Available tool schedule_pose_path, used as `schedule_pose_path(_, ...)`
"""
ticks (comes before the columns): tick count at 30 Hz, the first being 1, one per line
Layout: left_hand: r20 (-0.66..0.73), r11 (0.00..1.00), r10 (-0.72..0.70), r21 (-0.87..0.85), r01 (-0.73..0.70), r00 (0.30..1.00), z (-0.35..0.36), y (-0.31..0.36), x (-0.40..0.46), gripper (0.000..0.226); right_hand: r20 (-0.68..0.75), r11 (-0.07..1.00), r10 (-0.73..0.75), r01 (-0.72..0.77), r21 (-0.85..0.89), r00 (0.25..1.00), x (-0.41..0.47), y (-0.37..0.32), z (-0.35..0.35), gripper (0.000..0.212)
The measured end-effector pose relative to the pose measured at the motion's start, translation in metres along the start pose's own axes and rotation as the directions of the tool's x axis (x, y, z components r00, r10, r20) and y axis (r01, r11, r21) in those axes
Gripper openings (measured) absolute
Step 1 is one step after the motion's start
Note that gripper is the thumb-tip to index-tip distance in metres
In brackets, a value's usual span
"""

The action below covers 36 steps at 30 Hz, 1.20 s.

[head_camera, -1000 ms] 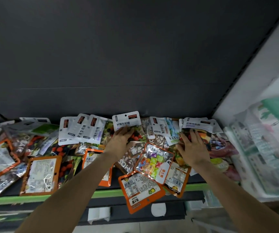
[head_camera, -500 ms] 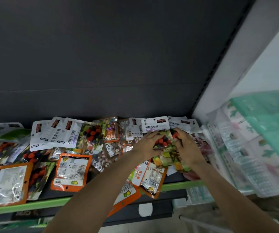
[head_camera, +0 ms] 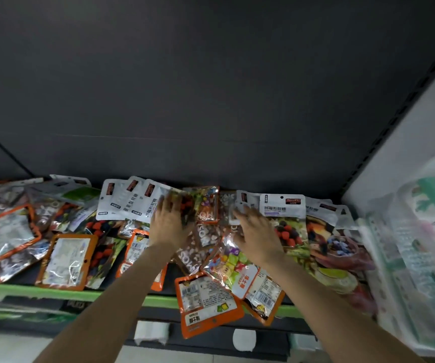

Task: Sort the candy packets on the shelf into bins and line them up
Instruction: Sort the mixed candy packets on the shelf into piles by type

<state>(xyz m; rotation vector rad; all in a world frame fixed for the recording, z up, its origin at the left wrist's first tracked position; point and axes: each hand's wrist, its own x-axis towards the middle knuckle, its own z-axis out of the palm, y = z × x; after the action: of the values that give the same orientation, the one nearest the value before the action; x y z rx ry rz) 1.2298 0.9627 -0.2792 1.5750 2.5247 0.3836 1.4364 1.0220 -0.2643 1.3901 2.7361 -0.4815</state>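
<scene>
- Your left hand (head_camera: pixel 170 221) lies palm down on the heap of candy packets (head_camera: pixel 206 247), fingers straight and spread over a packet of red and dark berry sweets (head_camera: pixel 185 205); it presses on the packet and curls round nothing.
- Your right hand (head_camera: pixel 257 229) also lies flat, fingers spread, its fingertips (head_camera: pixel 238 212) touching the white header of a packet at the back of the shelf (head_camera: pixel 158 299).
- The two hands are apart, with brown-and-white packets (head_camera: pixel 206 234) between them.
- The packets lie loose and overlapping along the whole shelf, against the dark back panel (head_camera: pixel 211 100).
- A row of white-topped packets (head_camera: pixel 127 200) leans just left of your left hand; another white-topped berry packet (head_camera: pixel 284 218) sits just right of your right hand.
- Two orange-edged packets (head_camera: pixel 206 299) hang over the green front edge of the shelf, below your right forearm.
- More orange-edged packets (head_camera: pixel 67 260) lie face down on the left part of the shelf.
</scene>
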Motion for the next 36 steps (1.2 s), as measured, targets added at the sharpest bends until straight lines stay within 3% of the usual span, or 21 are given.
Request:
schedule_pose_path(5, 0.139, 0.989, -0.073, 0.139, 0.053, 0.988, -0.015, -0.063, 0.014, 0.084, 0.178, 0.990, 0.025, 0.000, -0.138, 0.984, 0.025, -0.020, 0.023, 0.059)
schedule_pose_path(8, 0.214, 0.997, -0.040, 0.080, 0.024, 0.976, -0.018, -0.085, 0.019, 0.079, 0.082, 0.986, 0.088, -0.075, -0.148, 0.993, 0.028, -0.029, 0.024, 0.054)
schedule_pose_path(11, 0.126, 0.995, 0.102, -0.010, -0.101, 0.987, -0.018, -0.101, 0.019, 0.067, -0.091, 0.986, 0.132, -0.140, -0.091, 0.987, 0.040, -0.056, 0.017, 0.056)
schedule_pose_path(13, 0.031, 0.988, 0.146, -0.047, -0.144, 0.989, -0.020, -0.112, 0.020, 0.058, -0.061, 0.997, 0.060, -0.062, -0.040, 0.996, 0.054, -0.081, 0.016, 0.062)
schedule_pose_path(16, -0.038, 0.994, 0.099, -0.050, -0.101, 0.994, -0.026, -0.135, 0.025, 0.064, 0.064, 1.000, -0.012, 0.012, -0.010, 0.998, 0.076, -0.115, 0.020, 0.069)
schedule_pose_path(19, 0.000, 0.992, 0.031, -0.121, -0.031, 1.000, -0.030, -0.156, 0.031, 0.074, 0.126, 1.000, 0.024, -0.021, -0.021, 0.992, 0.092, -0.134, 0.029, 0.077)
schedule_pose_path(23, 0.047, 0.992, 0.063, -0.108, -0.058, 0.997, -0.031, -0.156, 0.033, 0.080, 0.041, 0.991, 0.116, -0.113, -0.072, 0.992, 0.102, -0.140, 0.028, 0.097)
schedule_pose_path(28, 0.015, 0.994, 0.076, -0.082, -0.074, 0.997, -0.028, -0.149, 0.029, 0.079, 0.044, 0.985, 0.173, -0.173, -0.004, 0.984, 0.106, -0.145, 0.025, 0.092)
schedule_pose_path(30, -0.017, 0.982, 0.071, -0.172, -0.073, 0.997, -0.027, -0.146, 0.030, 0.073, -0.038, 0.979, 0.200, -0.201, -0.032, 0.979, 0.102, -0.144, 0.026, 0.085)
schedule_pose_path(33, -0.107, 0.887, -0.019, -0.461, -0.033, 0.994, -0.028, -0.137, 0.035, 0.054, -0.230, 0.965, 0.238, -0.256, -0.053, 0.944, 0.091, -0.132, 0.025, 0.072)
schedule_pose_path(36, -0.142, 0.781, -0.104, -0.624, -0.007, 0.984, -0.035, -0.123, 0.037, 0.047, -0.258, 0.962, 0.270, -0.272, 0.032, 0.928, 0.075, -0.110, 0.020, 0.068)
